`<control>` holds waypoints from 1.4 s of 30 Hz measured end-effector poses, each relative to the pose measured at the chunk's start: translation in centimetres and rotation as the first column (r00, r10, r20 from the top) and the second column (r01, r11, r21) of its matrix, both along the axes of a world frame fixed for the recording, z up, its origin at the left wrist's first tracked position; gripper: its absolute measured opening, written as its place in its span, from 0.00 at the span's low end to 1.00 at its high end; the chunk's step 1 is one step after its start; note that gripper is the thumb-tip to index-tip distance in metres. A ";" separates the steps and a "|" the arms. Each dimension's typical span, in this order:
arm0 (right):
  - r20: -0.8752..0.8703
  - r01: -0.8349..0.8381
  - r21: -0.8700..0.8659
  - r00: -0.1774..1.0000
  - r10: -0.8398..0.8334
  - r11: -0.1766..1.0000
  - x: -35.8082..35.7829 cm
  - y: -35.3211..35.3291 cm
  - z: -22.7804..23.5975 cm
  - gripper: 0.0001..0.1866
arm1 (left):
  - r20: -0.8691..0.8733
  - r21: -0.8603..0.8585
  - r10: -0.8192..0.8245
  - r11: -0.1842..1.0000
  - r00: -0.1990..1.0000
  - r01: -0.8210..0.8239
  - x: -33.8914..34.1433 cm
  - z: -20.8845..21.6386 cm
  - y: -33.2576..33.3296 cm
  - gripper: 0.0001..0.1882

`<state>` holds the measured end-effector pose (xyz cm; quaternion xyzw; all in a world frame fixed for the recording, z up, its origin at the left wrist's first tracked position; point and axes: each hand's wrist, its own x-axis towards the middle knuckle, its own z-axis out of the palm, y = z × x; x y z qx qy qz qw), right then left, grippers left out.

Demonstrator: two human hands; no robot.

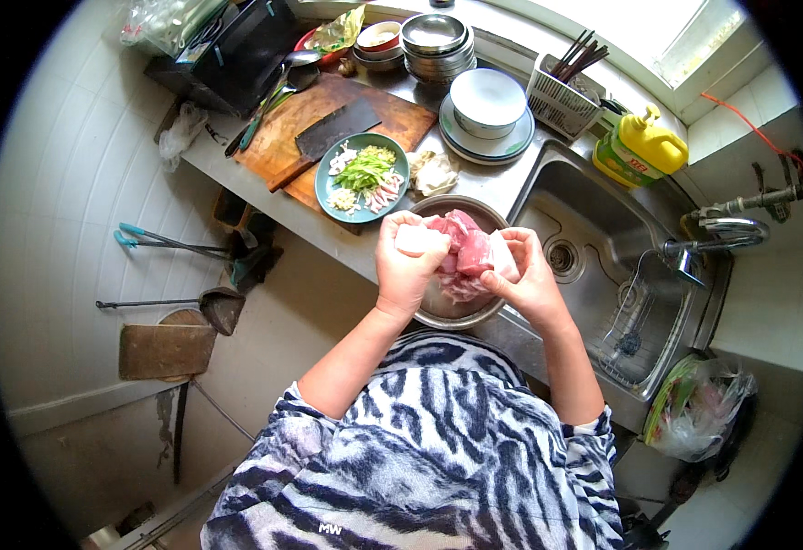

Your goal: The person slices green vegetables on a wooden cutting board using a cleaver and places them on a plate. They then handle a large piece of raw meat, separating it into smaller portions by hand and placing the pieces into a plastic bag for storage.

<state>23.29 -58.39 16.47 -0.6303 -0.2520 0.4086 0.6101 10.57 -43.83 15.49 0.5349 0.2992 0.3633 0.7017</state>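
Observation:
A piece of raw pink meat (pixel 464 246) with pale fat is gripped between my two hands over a round metal bowl (pixel 447 317). My left hand (pixel 408 259) closes on its left side, with fingers folded over it. On the other side, my right hand (pixel 528 278) pinches the pale edge with the thumb in front. The bowl sits at the counter's front edge, partly hidden by the meat and hands. Just beyond my left hand, a teal plate (pixel 336 209) carries chopped green vegetable and small pale and pinkish pieces.
Behind the plate, a cleaver (pixel 339 126) rests on the wooden cutting board (pixel 278 147). To the right lies the metal sink (pixel 534 188) with its faucet (pixel 736 229). Stacked bowls (pixel 438 55), plates (pixel 488 96), a chopstick basket (pixel 557 96) and a yellow jug (pixel 641 151) line the back.

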 end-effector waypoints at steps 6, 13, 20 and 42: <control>0.356 0.097 -0.247 0.934 -0.003 0.964 -1.4 2.1 1.7 0.38 | 0.018 0.229 0.083 0.970 0.996 -0.085 1.1 1.6 -0.8 0.31; 0.511 0.156 -0.313 0.859 0.028 0.937 -1.6 3.4 4.0 0.35 | -0.026 0.361 0.121 0.927 0.992 -0.103 1.6 1.6 -0.3 0.37; 0.570 0.240 -0.171 0.815 -0.103 0.956 -2.9 4.7 1.5 0.28 | -0.129 0.449 0.204 0.884 0.970 -0.127 2.6 1.5 -0.3 0.31; 0.540 0.243 -0.238 0.838 -0.080 0.941 -2.8 5.2 -0.5 0.26 | -0.246 0.236 0.098 0.971 0.964 -0.038 2.9 -2.6 1.7 0.14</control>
